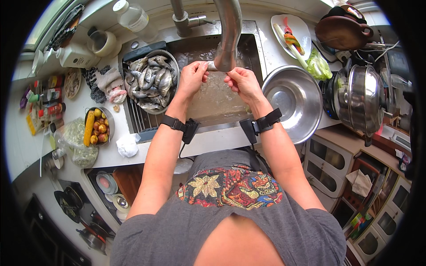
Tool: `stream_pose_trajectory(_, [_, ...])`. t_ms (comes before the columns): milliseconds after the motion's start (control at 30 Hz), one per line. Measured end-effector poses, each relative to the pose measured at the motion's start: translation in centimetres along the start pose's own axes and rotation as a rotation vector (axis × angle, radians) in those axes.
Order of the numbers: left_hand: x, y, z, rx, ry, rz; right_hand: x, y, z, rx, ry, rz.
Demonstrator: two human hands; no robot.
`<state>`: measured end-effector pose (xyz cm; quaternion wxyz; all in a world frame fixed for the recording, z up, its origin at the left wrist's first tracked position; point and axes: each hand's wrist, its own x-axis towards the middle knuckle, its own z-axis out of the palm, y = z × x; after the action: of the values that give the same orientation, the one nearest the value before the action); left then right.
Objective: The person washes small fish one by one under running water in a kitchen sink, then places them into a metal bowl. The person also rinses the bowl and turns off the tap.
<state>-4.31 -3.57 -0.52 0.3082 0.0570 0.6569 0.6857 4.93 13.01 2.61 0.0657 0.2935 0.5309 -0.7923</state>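
Over the water-filled sink (216,96), a small silvery fish (211,66) is held under the mouth of the metal faucet (228,36). My left hand (194,77) pinches one end of it between thumb and fingers. At its other end is my right hand (243,81), fingertips pinched together; the faucet hides the part of the fish between the hands. To the left, a round metal bowl heaped with small fish (151,81) rests on a drain rack (142,120) in the sink. A wide, empty stainless steel basin (289,101) stands to the right of the sink.
At the right are a white plate (278,25) with vegetables, lettuce (318,66) and a lidded steel pot (361,98). Rags (109,81), a pot with corn (89,128) and potatoes, a bagged green vegetable (75,139) and crumpled tissue (127,145) lie left.
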Motion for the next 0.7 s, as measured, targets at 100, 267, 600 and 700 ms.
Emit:
stream_pose_trajectory(100, [0.2, 0.1, 0.4, 0.018, -0.111, -0.024, -0.5, -0.1, 0.2, 0.014, 0.108, -0.038])
stream_pose_trajectory(267, [0.5, 0.4, 2.1, 0.569, -0.066, 0.055, 0.4, 1.2, 0.5, -0.307, 0.402, -0.276])
stream_pose_trajectory(600, [1.7, 2.3, 2.7, 0.697, -0.111, 0.321, -0.3, 0.8, 1.8, 0.166, 0.093, 0.014])
stream_pose_trajectory(700, [3.5, 4.2, 1.4, 1.052, -0.104, 0.522, -0.3, 0.0, 2.0, 0.132, 0.182, 0.031])
